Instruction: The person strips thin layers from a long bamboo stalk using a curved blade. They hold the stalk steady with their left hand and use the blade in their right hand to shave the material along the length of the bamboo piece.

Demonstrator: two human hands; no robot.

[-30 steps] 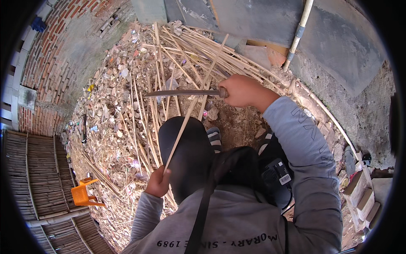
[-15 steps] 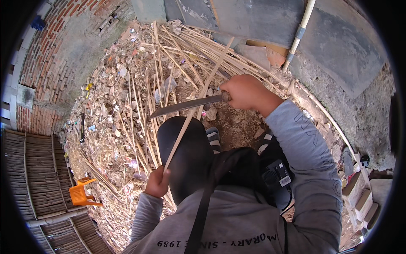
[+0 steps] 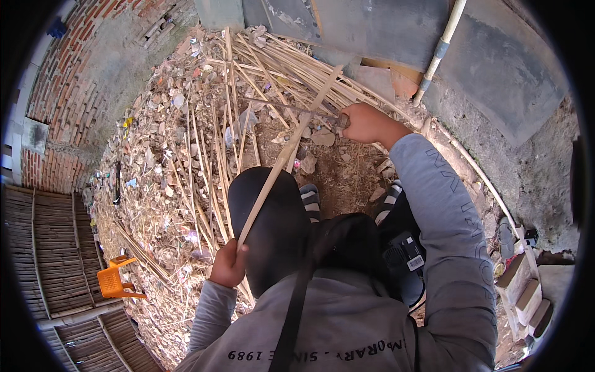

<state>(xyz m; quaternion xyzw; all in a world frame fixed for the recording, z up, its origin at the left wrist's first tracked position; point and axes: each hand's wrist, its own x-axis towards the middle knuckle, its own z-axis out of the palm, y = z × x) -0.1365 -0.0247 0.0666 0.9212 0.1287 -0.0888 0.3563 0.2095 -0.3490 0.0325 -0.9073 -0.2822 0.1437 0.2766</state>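
My left hand (image 3: 229, 265) is closed round the lower end of a long, pale bamboo strip (image 3: 280, 157). The strip slants up and away to the right, passing over my black-clad knee (image 3: 263, 195). My right hand (image 3: 370, 124) grips the handle of a machete (image 3: 304, 110). Its dark blade, seen nearly edge-on and thin, points left and crosses the strip in its upper part. Whether the blade cuts into the strip or only rests on it I cannot tell.
Loose bamboo strips (image 3: 313, 69) are heaped at the far side, and more lie across the rubble-strewn ground (image 3: 158, 142). An orange plastic chair (image 3: 116, 280) is at the left by a bamboo-slat panel (image 3: 52, 248). A pale pole (image 3: 440, 46) leans against the grey wall.
My right hand and the machete have moved away from me, farther up the strip. The blade has turned from showing its flat side to nearly edge-on. My left hand keeps its hold.
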